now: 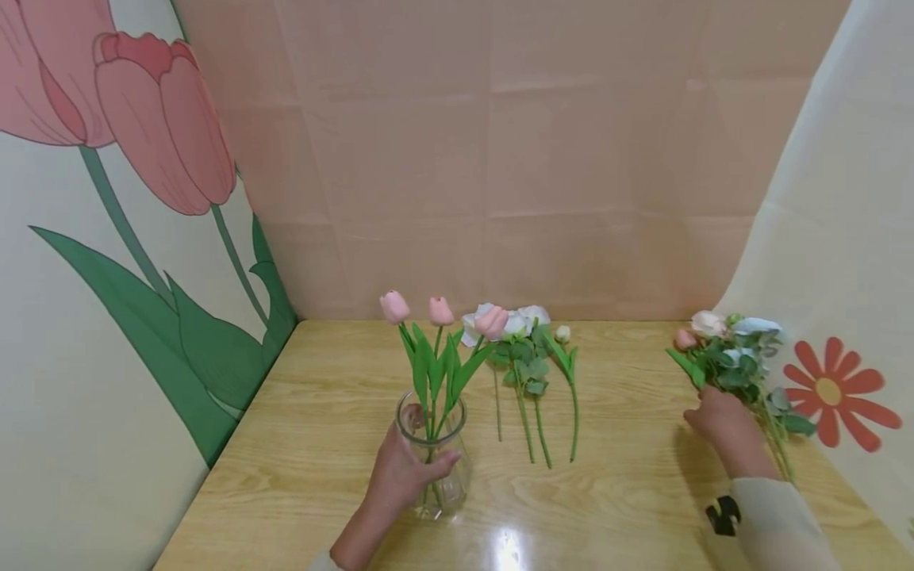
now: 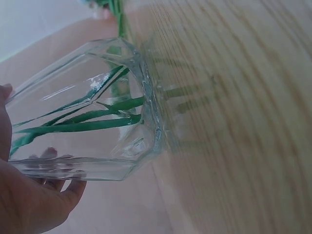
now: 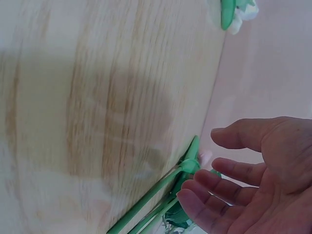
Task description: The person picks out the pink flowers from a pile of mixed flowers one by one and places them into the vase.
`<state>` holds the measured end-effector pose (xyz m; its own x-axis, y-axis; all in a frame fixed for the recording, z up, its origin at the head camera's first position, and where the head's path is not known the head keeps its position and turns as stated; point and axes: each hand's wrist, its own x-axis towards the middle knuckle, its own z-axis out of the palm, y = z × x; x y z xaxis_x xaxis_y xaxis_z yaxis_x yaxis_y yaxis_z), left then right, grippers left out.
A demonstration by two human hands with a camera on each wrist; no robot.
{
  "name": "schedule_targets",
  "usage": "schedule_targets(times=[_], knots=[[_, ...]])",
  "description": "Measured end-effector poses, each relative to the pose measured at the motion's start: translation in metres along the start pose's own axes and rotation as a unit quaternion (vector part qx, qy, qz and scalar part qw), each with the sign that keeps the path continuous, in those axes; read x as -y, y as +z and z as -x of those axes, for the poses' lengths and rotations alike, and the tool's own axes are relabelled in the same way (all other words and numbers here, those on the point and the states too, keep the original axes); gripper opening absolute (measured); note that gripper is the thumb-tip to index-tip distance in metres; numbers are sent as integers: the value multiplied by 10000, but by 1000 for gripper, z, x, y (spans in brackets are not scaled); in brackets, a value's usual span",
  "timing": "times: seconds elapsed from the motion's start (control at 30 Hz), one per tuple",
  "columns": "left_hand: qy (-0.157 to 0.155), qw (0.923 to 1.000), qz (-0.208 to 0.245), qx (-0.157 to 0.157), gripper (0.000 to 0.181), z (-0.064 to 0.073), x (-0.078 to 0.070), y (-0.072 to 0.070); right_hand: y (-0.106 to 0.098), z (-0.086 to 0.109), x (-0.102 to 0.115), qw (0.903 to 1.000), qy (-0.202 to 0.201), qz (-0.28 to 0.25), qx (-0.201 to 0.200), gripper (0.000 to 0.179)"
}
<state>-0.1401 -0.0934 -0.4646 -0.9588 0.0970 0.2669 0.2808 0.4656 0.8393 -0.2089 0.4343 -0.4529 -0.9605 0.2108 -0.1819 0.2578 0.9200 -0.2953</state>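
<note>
A clear glass vase [image 1: 457,476] stands on the table, and my left hand [image 1: 405,468] grips its side with the thumb across the front. Three pink tulips [image 1: 440,312] stand in it; their green stems [image 2: 83,126] show through the glass in the left wrist view. At the far right my right hand [image 1: 724,424] is beside a bunch of mixed flowers [image 1: 743,357] with pink and pale blooms. In the right wrist view, the fingers of the right hand [image 3: 243,180] are spread and relaxed next to green stems [image 3: 151,197], with nothing held between thumb and fingers.
White flowers [image 1: 531,317] with leafy stems lie behind and right of the vase, next to a white tulip bud [image 1: 562,334]. The wooden table [image 1: 614,492] meets a pink backdrop [image 1: 607,159] at the back. A flower-printed cloth [image 1: 857,262] borders the right side.
</note>
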Motion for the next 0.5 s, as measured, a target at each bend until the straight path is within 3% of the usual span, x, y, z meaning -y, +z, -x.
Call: schedule_targets(times=[0.27,0.5], knots=[[-27,9999,98,5,91,-1,0,-1,0,-4,-7,9999,-146,-80,1,59],[124,9998,161,-13,91,-3,0,0,1,-8,-18,9995,104,-283,126,43]])
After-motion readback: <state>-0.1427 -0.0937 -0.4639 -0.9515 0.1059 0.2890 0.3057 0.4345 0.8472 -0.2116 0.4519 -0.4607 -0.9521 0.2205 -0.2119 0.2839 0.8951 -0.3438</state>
